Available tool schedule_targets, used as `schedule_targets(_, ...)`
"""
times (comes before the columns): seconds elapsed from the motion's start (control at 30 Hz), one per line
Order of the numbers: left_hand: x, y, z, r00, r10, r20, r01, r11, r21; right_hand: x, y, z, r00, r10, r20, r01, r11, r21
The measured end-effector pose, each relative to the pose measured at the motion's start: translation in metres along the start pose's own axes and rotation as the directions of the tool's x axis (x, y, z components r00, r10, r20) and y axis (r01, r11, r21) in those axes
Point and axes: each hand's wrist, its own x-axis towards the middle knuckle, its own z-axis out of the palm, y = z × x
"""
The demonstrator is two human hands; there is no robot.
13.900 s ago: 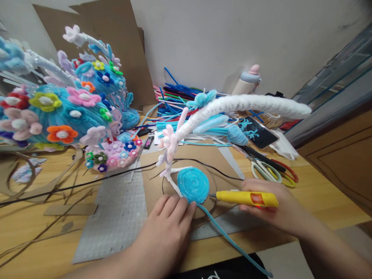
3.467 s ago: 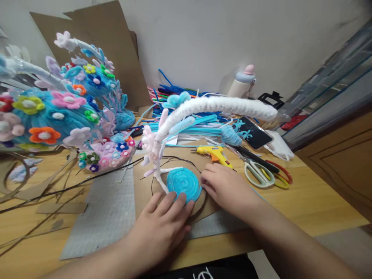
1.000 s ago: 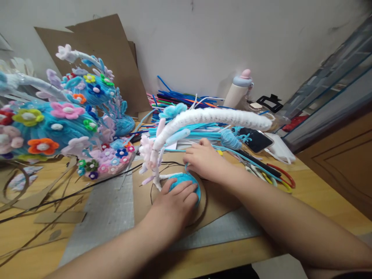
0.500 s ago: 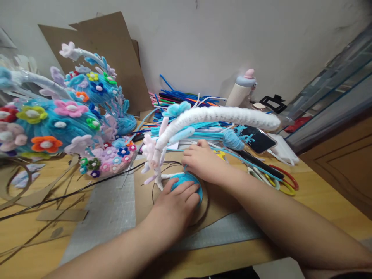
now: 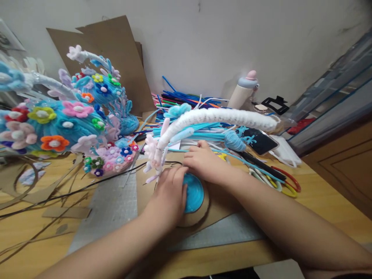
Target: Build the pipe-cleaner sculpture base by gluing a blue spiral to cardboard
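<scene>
A blue coiled disc (image 5: pixel 195 193) of fuzzy pipe cleaner lies on a round brown cardboard base (image 5: pixel 200 220). My left hand (image 5: pixel 171 190) covers the disc's left side, fingers drawn together and bent; what they grip is hidden. At the disc's far edge, my right hand (image 5: pixel 202 161) has its fingers curled in a pinch, close to my left fingertips. A blue strand showed there a moment ago; my fingers now hide it. From the left of the base rises a white fuzzy arched stem (image 5: pixel 223 117), with pale pink flowers (image 5: pixel 151 149) and a blue flower (image 5: pixel 177 111) on it.
Blue flower-covered ornaments (image 5: pixel 65 124) stand at the left. Behind the arch lie bundled pipe cleaners (image 5: pixel 188 97). A bottle (image 5: pixel 241 93), a phone (image 5: pixel 263 141) and red-handled scissors (image 5: pixel 286 178) are at the right. Cardboard scraps (image 5: pixel 66 212) and a grey cutting mat (image 5: pixel 110 209) lie on the table.
My left hand has shifted left and up off the disc's middle, uncovering its right part, and its fingertips have come closer to my right hand. My right hand has barely moved.
</scene>
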Motion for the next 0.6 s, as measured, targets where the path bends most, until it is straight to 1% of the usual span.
schedule_targets(0.07, 0.008, -0.001, 0.003, 0.998, -0.054, -0.043, 0.052, 0.997, -0.06, -0.001, 0.001, 0.002, 1.0, 0.001, -0.023, -0.001, 1.0, -0.005)
schedule_targets(0.17, 0.021, 0.001, 0.007, 0.986, -0.148, -0.07, 0.137, 0.98, -0.145, -0.003, 0.001, 0.003, 0.998, 0.012, -0.061, -0.014, 1.0, -0.023)
schedule_targets(0.3, 0.039, 0.005, 0.01, 0.95, -0.306, -0.063, 0.275, 0.914, -0.3, -0.006, -0.001, 0.003, 0.99, 0.057, -0.127, -0.064, 0.996, -0.055)
schedule_targets(0.37, 0.045, 0.008, 0.009, 0.93, -0.365, -0.036, 0.327, 0.87, -0.369, -0.008, -0.003, 0.007, 0.974, 0.097, -0.206, -0.116, 0.99, -0.078)
schedule_targets(0.43, 0.05, 0.01, 0.008, 0.915, -0.404, -0.011, 0.362, 0.831, -0.423, -0.011, -0.003, 0.011, 0.942, 0.12, -0.315, -0.16, 0.982, -0.104)
schedule_targets(0.5, 0.053, 0.01, 0.008, 0.901, -0.433, 0.0, 0.383, 0.797, -0.467, -0.013, -0.004, 0.016, 0.912, 0.118, -0.393, -0.181, 0.975, -0.128)
schedule_targets(0.53, 0.055, 0.008, 0.009, 0.895, -0.446, 0.002, 0.391, 0.78, -0.488, -0.015, -0.006, 0.017, 0.903, 0.118, -0.413, -0.19, 0.972, -0.138)
schedule_targets(0.6, 0.056, 0.003, 0.014, 0.887, -0.462, 0.005, 0.395, 0.752, -0.528, -0.018, -0.009, 0.018, 0.898, 0.139, -0.418, -0.215, 0.966, -0.141)
